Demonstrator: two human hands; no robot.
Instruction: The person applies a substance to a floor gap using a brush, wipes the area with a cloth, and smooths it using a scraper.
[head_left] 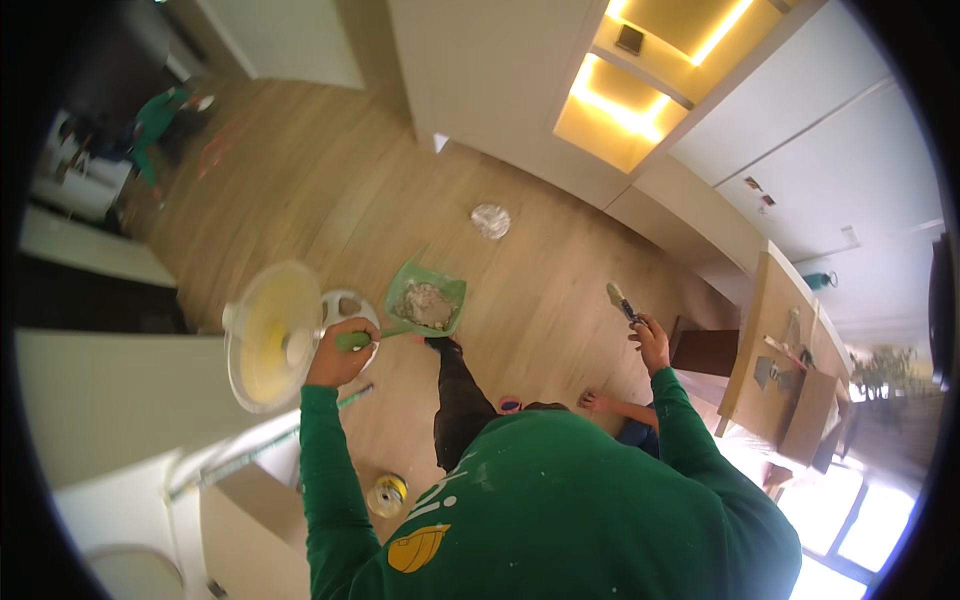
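Observation:
My left hand [343, 355] grips the handle of a green dustpan [449, 290], which holds a pile of pale grey debris [425, 306]. Beside that hand is a large translucent round container or lid [250, 340] with yellow in it, and a white perforated piece [350, 305] shows partly behind my fingers. My right hand [650, 345] holds a small brush [617, 298] with pale bristles and a dark handle, raised above the wooden floor [550, 300]. My leg in dark trousers [455, 390] is below the dustpan.
A crumpled silver item [490, 221] lies on the floor. A cabinet [480, 80] with lit shelves runs along the top, a wooden panel [750, 380] at right. Another person's hand [595, 402] is low beside my right arm; a person in green [155, 125] is at upper left.

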